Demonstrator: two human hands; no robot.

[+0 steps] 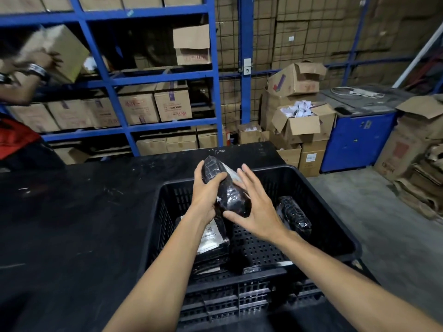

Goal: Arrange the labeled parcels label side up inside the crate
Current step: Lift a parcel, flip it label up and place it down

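No legible text on labels [211, 236]

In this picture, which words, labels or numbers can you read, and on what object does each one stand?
None can be read for certain.
White label on the held parcel: turned away, unreadable.
White label on the parcel in the crate: a code square and a line of print, too blurred.
Red print on the shelf boxes: blurred.
Label on the floor box: too small.

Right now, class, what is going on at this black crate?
A person holds a black wrapped parcel above the black crate. The left hand grips it; the right hand is open against its lower end. A parcel with its white label up lies inside on the left, another black parcel on the right.
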